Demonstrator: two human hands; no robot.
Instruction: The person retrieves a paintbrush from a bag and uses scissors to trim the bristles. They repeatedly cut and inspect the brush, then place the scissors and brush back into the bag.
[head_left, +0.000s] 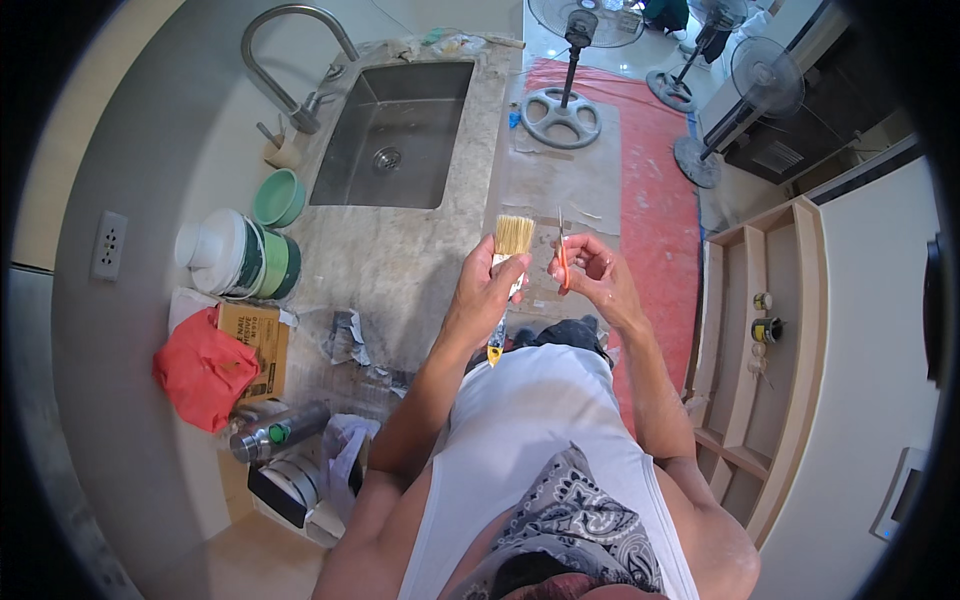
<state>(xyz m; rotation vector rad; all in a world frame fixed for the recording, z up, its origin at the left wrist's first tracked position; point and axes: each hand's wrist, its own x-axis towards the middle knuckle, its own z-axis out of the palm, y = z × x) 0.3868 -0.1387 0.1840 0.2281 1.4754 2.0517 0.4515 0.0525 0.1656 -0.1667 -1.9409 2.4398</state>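
My left hand (487, 283) grips a flat paintbrush (514, 237) around its ferrule and handle, bristles pointing away from me. The bristles are pale tan, and the handle's worn end shows yellow and dark paint. Just to the right, my right hand (598, 276) holds orange-handled scissors (564, 266) with fingers at the handles. The narrow blades point away from me and look closed together, apart from the brush. Both hands are in front of my body, beside the edge of the stone countertop (375, 262).
A steel sink (397, 127) with a curved faucet (300, 67) is set in the counter. Left stand a green bowl (279, 198), a paint bucket (247, 255), a cardboard box (259, 345) and a steel flask (277, 433). Pedestal fans (562, 118) stand ahead; wooden shelving (750, 360) lies right.
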